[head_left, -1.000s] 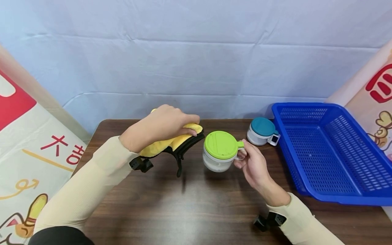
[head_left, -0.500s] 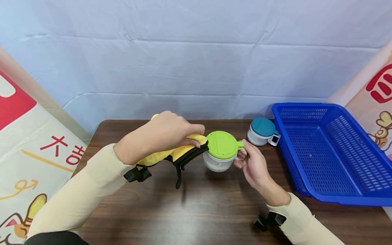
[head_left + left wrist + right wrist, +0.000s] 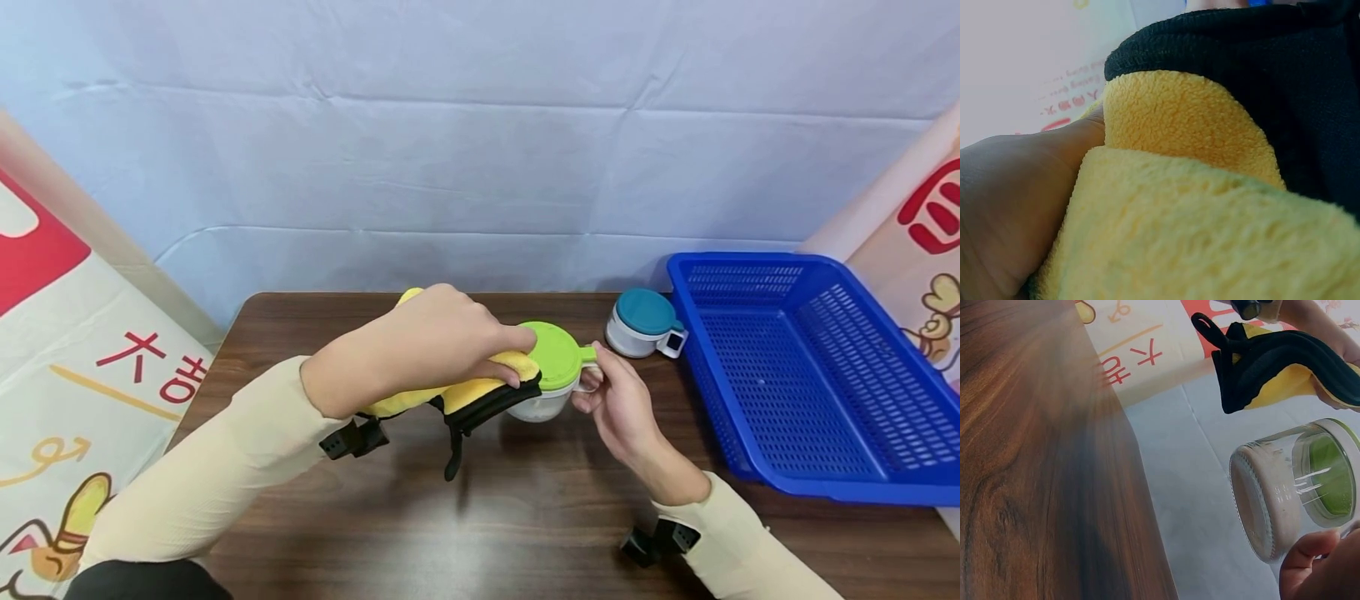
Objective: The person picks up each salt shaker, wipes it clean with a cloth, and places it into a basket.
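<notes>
My left hand [image 3: 431,342] grips a folded yellow cloth [image 3: 474,395] with black edging and a hanging black loop. Its black edge overlaps the near left side of a clear glass seasoning jar [image 3: 542,407] in the head view. That jar has a bright green lid [image 3: 558,357], and my right hand [image 3: 618,400] holds it by the side handle. In the right wrist view the jar's round base [image 3: 1250,503] faces the camera, raised off the table, with the cloth [image 3: 1279,369] just above. Thick yellow pile [image 3: 1191,219] fills most of the left wrist view.
A second jar [image 3: 637,340] with a teal lid stands at the back right of the brown wooden table [image 3: 525,517]. Beside it is a blue plastic basket [image 3: 712,400]. A pale sheet [image 3: 480,167] hangs behind the table, with printed cloths at both sides.
My left hand has moved right and slightly toward me, carrying the cloth from beside the jar until it overlaps the lid and side. My right hand and the jar stay nearly still.
</notes>
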A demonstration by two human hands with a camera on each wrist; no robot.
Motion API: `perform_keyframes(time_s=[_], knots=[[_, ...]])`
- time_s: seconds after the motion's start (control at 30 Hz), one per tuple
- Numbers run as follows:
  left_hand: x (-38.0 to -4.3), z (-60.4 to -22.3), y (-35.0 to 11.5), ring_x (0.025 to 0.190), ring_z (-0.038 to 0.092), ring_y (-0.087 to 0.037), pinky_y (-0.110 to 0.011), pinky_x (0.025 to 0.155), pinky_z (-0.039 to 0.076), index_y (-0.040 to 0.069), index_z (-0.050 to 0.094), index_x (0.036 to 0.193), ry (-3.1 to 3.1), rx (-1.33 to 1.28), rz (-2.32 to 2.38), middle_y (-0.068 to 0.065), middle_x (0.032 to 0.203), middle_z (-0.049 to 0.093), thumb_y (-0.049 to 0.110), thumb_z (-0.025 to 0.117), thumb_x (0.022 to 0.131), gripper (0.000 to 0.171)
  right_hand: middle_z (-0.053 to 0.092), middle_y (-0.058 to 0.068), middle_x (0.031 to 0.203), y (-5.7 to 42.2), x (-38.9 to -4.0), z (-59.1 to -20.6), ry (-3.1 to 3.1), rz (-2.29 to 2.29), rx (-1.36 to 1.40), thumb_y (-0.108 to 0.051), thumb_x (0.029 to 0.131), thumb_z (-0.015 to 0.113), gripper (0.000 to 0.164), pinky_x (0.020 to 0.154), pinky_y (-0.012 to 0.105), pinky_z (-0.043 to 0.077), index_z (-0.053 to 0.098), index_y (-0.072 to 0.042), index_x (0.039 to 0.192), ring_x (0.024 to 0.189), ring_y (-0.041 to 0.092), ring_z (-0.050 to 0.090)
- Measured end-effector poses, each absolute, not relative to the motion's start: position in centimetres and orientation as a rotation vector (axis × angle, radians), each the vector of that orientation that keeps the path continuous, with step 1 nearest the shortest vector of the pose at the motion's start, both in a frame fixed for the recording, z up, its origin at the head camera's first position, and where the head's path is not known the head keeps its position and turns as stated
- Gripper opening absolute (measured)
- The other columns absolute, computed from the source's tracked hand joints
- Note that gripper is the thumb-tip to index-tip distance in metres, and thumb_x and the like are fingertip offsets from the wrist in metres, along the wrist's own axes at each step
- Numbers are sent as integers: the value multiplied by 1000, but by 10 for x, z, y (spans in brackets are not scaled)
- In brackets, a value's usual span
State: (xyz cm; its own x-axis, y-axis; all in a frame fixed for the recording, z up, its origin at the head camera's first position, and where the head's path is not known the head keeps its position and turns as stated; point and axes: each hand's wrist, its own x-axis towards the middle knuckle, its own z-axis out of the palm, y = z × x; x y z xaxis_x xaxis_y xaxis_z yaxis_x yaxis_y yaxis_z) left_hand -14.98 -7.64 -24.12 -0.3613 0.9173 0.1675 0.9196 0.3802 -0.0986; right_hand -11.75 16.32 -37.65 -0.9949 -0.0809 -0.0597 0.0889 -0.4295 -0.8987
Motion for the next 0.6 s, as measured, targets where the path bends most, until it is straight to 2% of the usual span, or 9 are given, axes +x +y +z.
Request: perform_keyframes(time_s=[0.33, 0.6], knots=[[-150, -235, -52, 52, 37, -12, -26, 49, 29, 20, 59, 93, -2543, -1683, 82, 8, 58, 41, 50, 67, 96, 31, 30, -2, 70, 163, -117, -377, 1601, -2577, 1, -27, 113, 32, 42, 63, 34, 16, 44, -16, 74, 67, 18, 20], [-155, -236, -34, 51, 38, -11, -26, 49, 27, 20, 62, 101, -2527, -1696, 202, 8, 59, 42, 52, 62, 98, 32, 34, -4, 70, 161, -116, -375, 1631, -2540, 81, -28, 113, 32, 43, 65, 35, 17, 44, -17, 74, 64, 13, 28]])
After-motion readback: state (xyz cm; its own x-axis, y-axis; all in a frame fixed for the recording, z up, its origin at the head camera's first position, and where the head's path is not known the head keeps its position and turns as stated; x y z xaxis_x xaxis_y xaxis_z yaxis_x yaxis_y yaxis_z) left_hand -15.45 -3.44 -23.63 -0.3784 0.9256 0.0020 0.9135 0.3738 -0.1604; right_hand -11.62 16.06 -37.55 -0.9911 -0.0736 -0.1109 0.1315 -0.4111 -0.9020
